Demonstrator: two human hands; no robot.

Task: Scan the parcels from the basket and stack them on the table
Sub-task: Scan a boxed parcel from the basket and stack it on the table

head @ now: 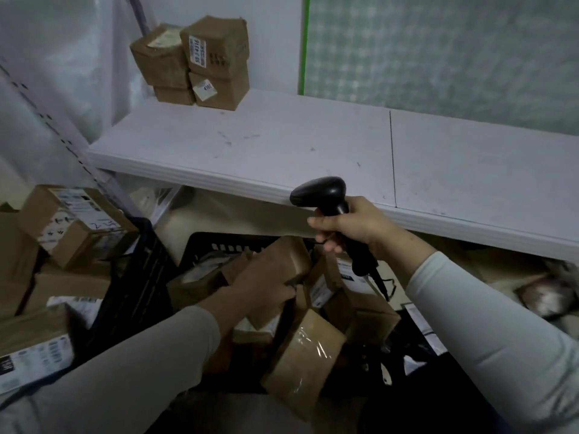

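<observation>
head view, looking down over a black basket (216,242) that sits below the front edge of a white table (282,145). the left hand (263,288), sleeved to the wrist, reaches into the basket and grips a brown cardboard parcel (283,260) from below, fingers curled round its lower edge. the parcel is tilted, one corner raised above the other boxes, and lies within the basket near its far rim. the right hand (351,228) is wrapped round the handle of a black barcode scanner (318,191), held upright in front of the table edge and above the basket's right side, its head turned to the left. a cable (380,281) hangs from the foot of the handle. further parcels fill the basket, among them a box wrapped in clear tape (305,355) lying aslant near the viewer. at the far left corner of the table stands a stack of four brown parcels (191,62), two columns of two, touching one another, with white labels facing out. left of the basket, a heap of labelled cartons (72,223) lies beside a dark crate (138,286). whether the scanner's trigger is pressed cannot be told.
</observation>
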